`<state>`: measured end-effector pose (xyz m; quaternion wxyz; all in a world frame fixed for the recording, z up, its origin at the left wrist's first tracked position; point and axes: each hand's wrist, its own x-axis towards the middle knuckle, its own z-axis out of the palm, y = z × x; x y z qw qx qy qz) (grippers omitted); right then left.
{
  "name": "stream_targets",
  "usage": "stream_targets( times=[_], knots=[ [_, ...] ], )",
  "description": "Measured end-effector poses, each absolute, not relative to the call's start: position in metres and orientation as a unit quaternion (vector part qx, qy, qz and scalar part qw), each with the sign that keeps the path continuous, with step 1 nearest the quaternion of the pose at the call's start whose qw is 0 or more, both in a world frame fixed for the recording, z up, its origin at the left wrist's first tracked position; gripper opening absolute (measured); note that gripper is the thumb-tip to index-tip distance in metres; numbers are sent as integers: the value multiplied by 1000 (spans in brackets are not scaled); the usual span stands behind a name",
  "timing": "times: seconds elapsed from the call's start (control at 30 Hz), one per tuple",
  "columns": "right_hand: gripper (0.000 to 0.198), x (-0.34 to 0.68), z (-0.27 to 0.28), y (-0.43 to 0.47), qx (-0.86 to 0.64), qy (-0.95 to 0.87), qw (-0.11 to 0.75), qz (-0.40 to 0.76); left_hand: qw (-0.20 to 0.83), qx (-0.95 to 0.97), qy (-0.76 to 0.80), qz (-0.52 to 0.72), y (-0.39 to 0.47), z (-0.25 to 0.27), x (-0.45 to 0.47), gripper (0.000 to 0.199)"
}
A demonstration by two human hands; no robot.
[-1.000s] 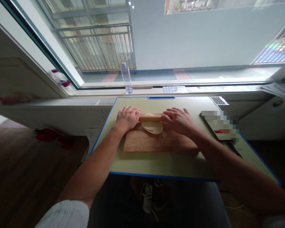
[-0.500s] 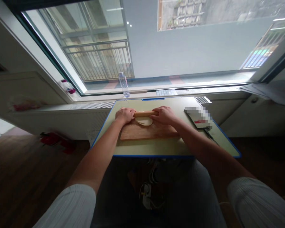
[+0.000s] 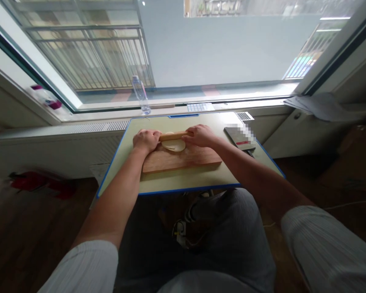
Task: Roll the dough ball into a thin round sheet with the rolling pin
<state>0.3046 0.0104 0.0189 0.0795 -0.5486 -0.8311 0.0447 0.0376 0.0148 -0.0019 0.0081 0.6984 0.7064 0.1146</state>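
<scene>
A wooden rolling pin (image 3: 174, 136) lies across a flat, pale round of dough (image 3: 174, 145). Its left end is under the closed fingers of my left hand (image 3: 147, 139). My right hand (image 3: 200, 135) is closed round the other end. Beneath the dough is a thick wooden cutting board (image 3: 179, 158), set at a slight angle on the table. Part of the dough shows on the near side of the pin and a sliver on the far side. Both palms hide the pin's ends.
The pale table (image 3: 171, 186) has a blue edge. To the right lies a cleaver (image 3: 239, 137), partly blurred out, handle towards me. A clear plastic bottle (image 3: 141, 95) stands on the sill by the window. Papers (image 3: 314, 106) lie at the far right.
The whole view has shifted, so the table sits further left and higher in it. Both hands remain on the rolling pin, which still lies across the dough.
</scene>
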Motion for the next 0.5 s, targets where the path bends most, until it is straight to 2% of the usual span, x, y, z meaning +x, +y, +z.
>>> stream_targets(
  times=[0.33,0.5],
  knots=[
    [78,300,24,12,-588,-804,74,60,15,693,713,109,9,3,41,56],
    [75,303,23,-26,-588,-804,75,53,14,710,697,98,-15,3,46,55]
  ],
)
